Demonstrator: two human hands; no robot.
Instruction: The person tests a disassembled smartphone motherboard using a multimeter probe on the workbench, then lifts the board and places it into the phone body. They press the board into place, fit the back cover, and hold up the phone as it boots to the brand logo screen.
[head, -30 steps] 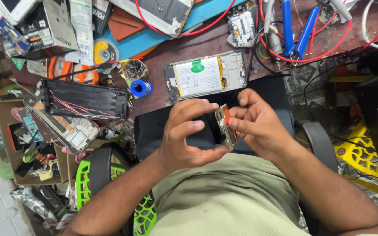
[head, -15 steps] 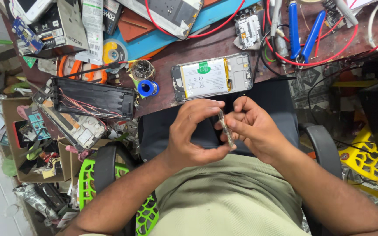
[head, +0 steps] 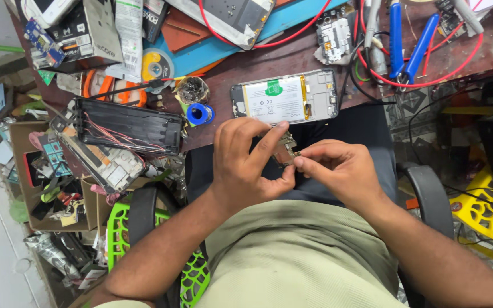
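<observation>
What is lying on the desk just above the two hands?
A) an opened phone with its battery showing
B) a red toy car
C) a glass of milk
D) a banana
A: the opened phone lies flat on the brown desk, white battery showing, just beyond the left hand and right hand, which pinch a small circuit part.

We see the person from above, seated, wearing a plain pale olive-green shirt (head: 298,256) with soft folds across the belly. Both forearms are bare as far as we can follow them; any sleeve ends out of view. The left hand (head: 246,165) and the right hand (head: 338,168) carry no ring, watch or glove that we can make out. Below the hands we see dark trousers (head: 349,128), probably black, though shadow blurs the fabric.
</observation>
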